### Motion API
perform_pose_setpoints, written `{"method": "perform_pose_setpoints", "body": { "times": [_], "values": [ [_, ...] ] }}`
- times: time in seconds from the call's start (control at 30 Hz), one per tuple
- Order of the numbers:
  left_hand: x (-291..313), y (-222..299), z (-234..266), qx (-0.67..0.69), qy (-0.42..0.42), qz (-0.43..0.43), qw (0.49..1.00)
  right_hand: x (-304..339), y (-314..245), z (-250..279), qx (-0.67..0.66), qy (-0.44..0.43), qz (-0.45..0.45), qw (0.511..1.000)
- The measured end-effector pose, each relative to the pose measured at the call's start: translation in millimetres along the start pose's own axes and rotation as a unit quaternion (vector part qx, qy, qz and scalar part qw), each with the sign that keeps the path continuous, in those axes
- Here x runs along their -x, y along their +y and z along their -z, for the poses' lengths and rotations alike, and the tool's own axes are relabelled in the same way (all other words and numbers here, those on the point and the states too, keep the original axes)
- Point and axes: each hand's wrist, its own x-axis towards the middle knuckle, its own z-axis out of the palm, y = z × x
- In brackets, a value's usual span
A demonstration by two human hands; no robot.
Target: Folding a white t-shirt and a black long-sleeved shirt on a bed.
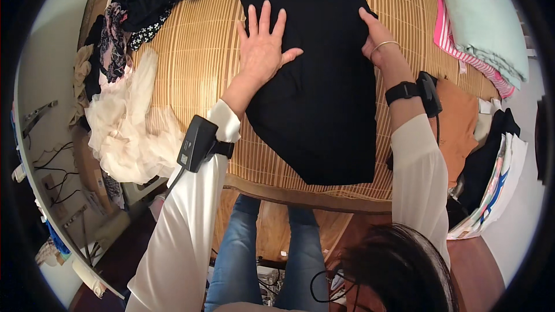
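Note:
A long black garment (324, 98), apparently folded trousers, lies spread on a woven bamboo mat (196, 52). My left hand (263, 46) presses flat on the garment's left side, with its fingers spread and some fingertips reaching past the fabric's edge onto the mat. At the right edge, my right hand (376, 37) is turned on its side and holds the fabric's border; part of its fingers is hidden. The garment's lower end tapers along a slanted left edge near the front of the mat.
At the left, a cream sheer garment (133, 121) lies crumpled beside dark patterned clothes (115, 40). A pale green folded quilt (480, 23) rests at the far right over a pink striped cloth (457, 46). An orange-brown garment (457, 127) and other clothes lie near my right forearm.

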Motion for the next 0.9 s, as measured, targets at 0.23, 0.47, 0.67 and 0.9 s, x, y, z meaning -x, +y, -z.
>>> {"method": "perform_pose_setpoints", "body": {
  "times": [0.23,0.47,0.67,0.9],
  "values": [
    [96,98,33,0.409,-0.039,0.077,0.908,78,27,15,-0.034,-0.025,0.010,0.999],
    [173,155,47,0.441,-0.117,0.189,0.870,71,17,19,0.076,-0.030,0.013,0.997],
    [206,137,83,0.303,-0.306,0.150,0.890,68,3,18,0.083,-0.039,0.010,0.996],
    [195,139,78,0.292,-0.236,0.141,0.916,70,5,18,0.085,-0.034,0.009,0.996]
  ]
}}
